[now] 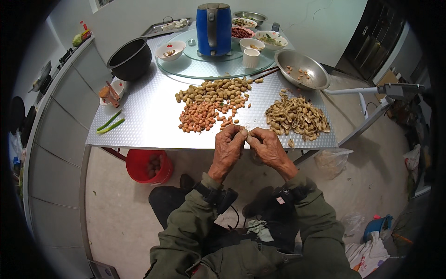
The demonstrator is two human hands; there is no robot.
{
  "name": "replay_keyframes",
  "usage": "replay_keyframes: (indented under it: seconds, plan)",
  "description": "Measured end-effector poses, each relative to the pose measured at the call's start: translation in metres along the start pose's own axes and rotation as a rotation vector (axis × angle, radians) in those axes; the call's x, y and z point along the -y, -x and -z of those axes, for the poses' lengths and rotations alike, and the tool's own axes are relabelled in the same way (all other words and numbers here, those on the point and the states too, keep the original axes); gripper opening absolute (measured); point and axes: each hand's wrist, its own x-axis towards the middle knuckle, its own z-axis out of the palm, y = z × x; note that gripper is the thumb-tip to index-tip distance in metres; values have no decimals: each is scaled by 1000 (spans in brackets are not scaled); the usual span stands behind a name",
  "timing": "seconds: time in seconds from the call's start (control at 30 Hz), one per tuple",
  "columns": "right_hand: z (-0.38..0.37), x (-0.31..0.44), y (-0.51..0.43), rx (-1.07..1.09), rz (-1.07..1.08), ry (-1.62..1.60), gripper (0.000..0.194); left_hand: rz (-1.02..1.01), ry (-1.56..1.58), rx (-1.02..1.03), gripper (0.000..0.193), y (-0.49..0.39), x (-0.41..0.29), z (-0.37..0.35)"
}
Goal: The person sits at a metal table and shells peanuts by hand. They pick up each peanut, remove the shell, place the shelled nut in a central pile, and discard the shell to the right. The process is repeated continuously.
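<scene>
At the table's front edge, my left hand point(228, 148) and my right hand point(268, 148) meet, thumbs and fingertips pinched together. Whatever is between the fingertips is too small and covered to make out; it may be a peanut. Just beyond my left hand lies a heap of shelled pink peanut kernels point(197, 117). Unshelled peanuts point(219, 90) are piled behind them, touching the kernels. To the right of my right hand is a heap of empty peanut shells point(296, 117).
A glass turntable point(174, 69) bears a blue jug point(223, 35), bowls and a white cup point(251, 58). A steel basin point(302, 69) stands right, a black pot point(129, 59) left. Green stalks point(110, 125) lie front left. A red bucket point(134, 171) stands on the floor below.
</scene>
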Motion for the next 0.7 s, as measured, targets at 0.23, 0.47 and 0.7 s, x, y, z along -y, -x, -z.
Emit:
replay_keyframes:
  seconds: [0.23,0.47,0.7]
  plan:
    - [-10,-9,0,-179,-83,-166,32,54,211,-110,22,-5,9,-14]
    - [-20,-30,-21,-215,-256,-547,33,169,188,-201,25,-12,6,-12]
    - [-24,-30,-33,-331,-369,-436,31,237,-204,-144,26,-35,1,13]
